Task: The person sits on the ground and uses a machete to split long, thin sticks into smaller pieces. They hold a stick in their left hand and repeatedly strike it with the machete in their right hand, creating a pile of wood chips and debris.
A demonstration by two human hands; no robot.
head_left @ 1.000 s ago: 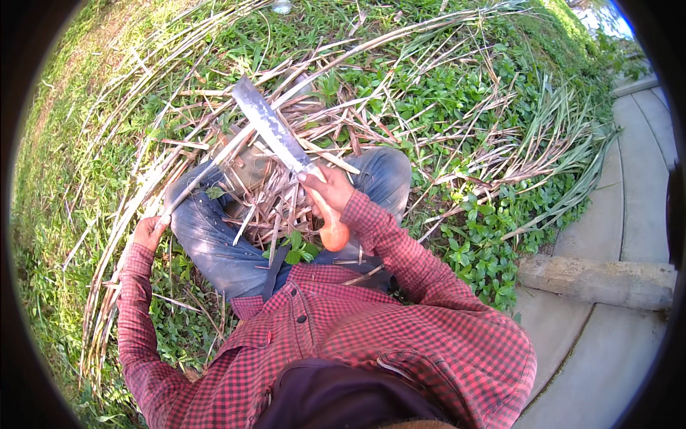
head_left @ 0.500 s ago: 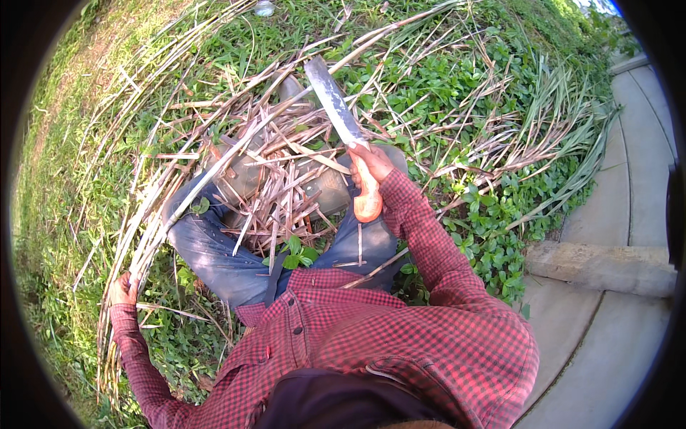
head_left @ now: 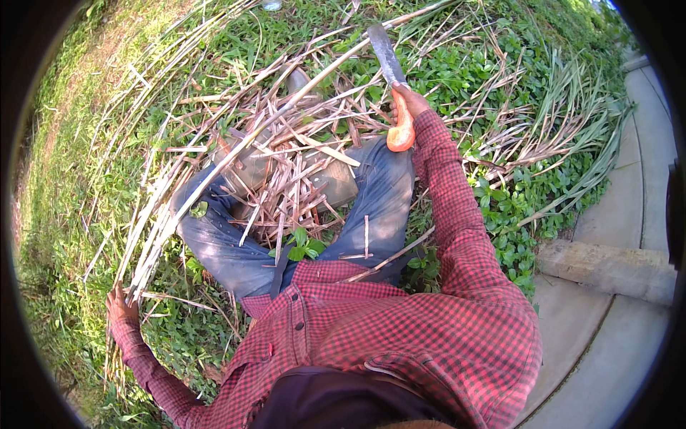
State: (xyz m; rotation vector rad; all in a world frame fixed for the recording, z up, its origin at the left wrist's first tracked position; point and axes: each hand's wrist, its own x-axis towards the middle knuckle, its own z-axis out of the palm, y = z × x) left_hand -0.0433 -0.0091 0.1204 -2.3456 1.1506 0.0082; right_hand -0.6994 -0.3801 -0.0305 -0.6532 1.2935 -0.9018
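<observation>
My right hand point(head_left: 410, 104) is closed round the orange handle of a machete point(head_left: 387, 56), held beyond my right knee with its blade pointing away. The blade's upper end is beside a long pale stalk point(head_left: 325, 73), which slants from the far grass down across my left knee. At the far left, my left hand point(head_left: 121, 307) is closed on the near ends of a bundle of long thin stalks point(head_left: 158, 239); its fingers are partly hidden. Between my bent legs in blue trousers lies a heap of short split stalk pieces point(head_left: 289, 186), partly covering my boots.
Green leafy plants and grass point(head_left: 457, 79) surround me. Cut stalks with long green leaves point(head_left: 564, 136) lie on the right. Beyond them is a grey concrete surface point(head_left: 629, 200) with a raised crosspiece point(head_left: 607, 268). A small clear object point(head_left: 271, 4) sits at the far edge.
My right hand has carried the machete farther away and to the right, off my right knee. My left hand has shifted slightly nearer to me, still at the stalks.
</observation>
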